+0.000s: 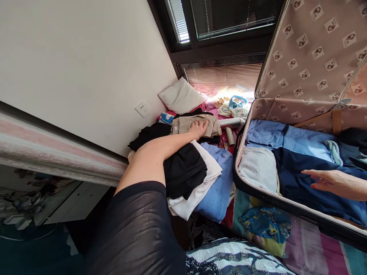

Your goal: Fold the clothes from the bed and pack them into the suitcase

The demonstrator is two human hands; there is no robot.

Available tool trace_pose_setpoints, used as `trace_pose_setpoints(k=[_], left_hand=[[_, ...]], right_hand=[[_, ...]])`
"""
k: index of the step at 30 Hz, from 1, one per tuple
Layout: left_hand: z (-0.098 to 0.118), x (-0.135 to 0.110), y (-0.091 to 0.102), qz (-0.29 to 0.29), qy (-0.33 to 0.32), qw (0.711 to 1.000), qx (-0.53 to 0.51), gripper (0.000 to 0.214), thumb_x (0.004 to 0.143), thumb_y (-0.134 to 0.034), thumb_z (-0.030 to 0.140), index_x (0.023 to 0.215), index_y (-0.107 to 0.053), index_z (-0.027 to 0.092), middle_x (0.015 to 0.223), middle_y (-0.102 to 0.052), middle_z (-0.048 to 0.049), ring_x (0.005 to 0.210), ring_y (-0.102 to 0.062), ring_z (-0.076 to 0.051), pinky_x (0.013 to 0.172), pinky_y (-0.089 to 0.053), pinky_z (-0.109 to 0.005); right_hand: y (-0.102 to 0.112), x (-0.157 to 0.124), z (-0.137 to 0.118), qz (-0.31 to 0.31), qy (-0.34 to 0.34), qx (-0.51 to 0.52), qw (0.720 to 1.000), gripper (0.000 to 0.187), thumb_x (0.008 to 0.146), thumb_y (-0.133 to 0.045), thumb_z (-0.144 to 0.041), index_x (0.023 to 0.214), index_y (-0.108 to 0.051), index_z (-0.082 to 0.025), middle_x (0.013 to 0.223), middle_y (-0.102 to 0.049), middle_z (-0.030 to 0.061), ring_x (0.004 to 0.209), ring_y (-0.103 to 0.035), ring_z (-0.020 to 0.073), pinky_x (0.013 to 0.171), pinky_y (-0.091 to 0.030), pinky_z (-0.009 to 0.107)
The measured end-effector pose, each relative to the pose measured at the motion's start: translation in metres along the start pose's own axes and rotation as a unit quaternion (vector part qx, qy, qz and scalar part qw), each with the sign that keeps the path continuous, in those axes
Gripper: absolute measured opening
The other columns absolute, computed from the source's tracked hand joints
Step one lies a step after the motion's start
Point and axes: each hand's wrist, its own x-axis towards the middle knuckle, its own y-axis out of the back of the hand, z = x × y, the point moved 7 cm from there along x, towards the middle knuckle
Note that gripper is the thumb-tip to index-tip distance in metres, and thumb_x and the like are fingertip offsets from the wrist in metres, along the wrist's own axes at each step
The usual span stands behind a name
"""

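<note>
My left hand [199,129] reaches far forward and rests on a folded khaki garment [183,124], its fingers spread over the cloth. Beneath and around that garment lie black clothes [150,135]. Closer to me a folded black garment [185,166] sits on a white one [210,164], with a blue garment [219,183] alongside. My right hand [334,182] hovers above the open suitcase [239,183], fingers stretched out and holding nothing. Under it is a navy garment [295,172]; a grey folded garment [256,168] and light blue clothes [304,139] are packed beside it.
The suitcase lid [309,49] stands raised at the right. A white wall with a socket [141,109] rises on the left. Near the window lie a pale pillow [180,95], a cardboard tube [229,135] and a blue-strapped item [237,102]. A patterned blue cloth [266,223] lies on the striped bedding [309,244].
</note>
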Motion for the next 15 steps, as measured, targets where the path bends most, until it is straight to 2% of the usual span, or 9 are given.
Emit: trace_pose_setpoints(k=[2, 4, 6, 9, 11, 15], left_hand=[[-0.007, 0.001, 0.005, 0.000, 0.007, 1.000, -0.019, 0.081, 0.097, -0.048, 0.010, 0.175, -0.026, 0.013, 0.159, -0.049, -0.0304, 0.143, -0.055, -0.042, 0.114, -0.047, -0.055], [-0.019, 0.004, 0.012, -0.001, 0.023, 0.998, -0.055, 0.081, 0.096, -0.053, 0.011, 0.173, -0.028, 0.012, 0.154, -0.055, -0.0267, 0.138, -0.060, -0.038, 0.114, -0.048, -0.049], [-0.038, 0.007, 0.024, 0.016, 0.051, 0.993, -0.104, 0.081, 0.094, -0.062, 0.016, 0.169, -0.033, 0.013, 0.153, -0.059, -0.0226, 0.135, -0.063, -0.036, 0.114, -0.049, -0.045], [-0.071, 0.013, 0.043, 0.056, 0.100, 0.982, -0.150, 0.070, 0.096, -0.068, 0.028, 0.160, -0.043, 0.013, 0.145, -0.066, -0.0213, 0.132, -0.066, -0.036, 0.112, -0.050, -0.043], [-0.098, 0.015, 0.055, 0.093, 0.159, 0.965, -0.185, 0.064, 0.096, -0.069, 0.034, 0.154, -0.048, 0.014, 0.137, -0.071, -0.0211, 0.130, -0.067, -0.037, 0.110, -0.051, -0.044], [-0.155, 0.011, 0.073, 0.188, 0.284, 0.900, -0.273, 0.059, 0.090, -0.075, 0.029, 0.145, -0.057, 0.016, 0.135, -0.073, -0.0204, 0.132, -0.068, -0.036, 0.110, -0.051, -0.043]], right_hand=[[0.000, -0.001, 0.004, 0.006, 0.000, 0.005, 1.000, 0.068, 0.067, -0.066, -0.077, 0.124, -0.076, -0.042, 0.108, -0.077, 0.0253, 0.100, -0.079, 0.0373, 0.094, -0.053, 0.052], [0.002, -0.003, 0.004, 0.012, 0.007, 0.015, 1.000, 0.065, 0.067, -0.066, -0.077, 0.120, -0.077, -0.042, 0.110, -0.077, 0.0262, 0.101, -0.079, 0.0379, 0.094, -0.053, 0.052], [0.006, -0.005, 0.003, 0.018, 0.006, 0.024, 1.000, 0.064, 0.066, -0.066, -0.079, 0.117, -0.077, -0.043, 0.112, -0.077, 0.0261, 0.102, -0.078, 0.0379, 0.095, -0.053, 0.052], [0.013, -0.006, 0.005, 0.031, -0.002, 0.039, 0.999, 0.064, 0.063, -0.068, -0.082, 0.114, -0.077, -0.046, 0.110, -0.078, 0.0234, 0.102, -0.079, 0.0362, 0.095, -0.054, 0.051], [0.016, -0.007, 0.011, 0.035, -0.002, 0.049, 0.998, 0.063, 0.062, -0.069, -0.084, 0.113, -0.077, -0.049, 0.109, -0.079, 0.0216, 0.102, -0.079, 0.0355, 0.094, -0.054, 0.050], [0.022, -0.008, 0.022, 0.033, 0.009, 0.069, 0.997, 0.058, 0.065, -0.072, -0.086, 0.112, -0.079, -0.053, 0.111, -0.081, 0.0165, 0.105, -0.078, 0.0355, 0.095, -0.057, 0.049]])
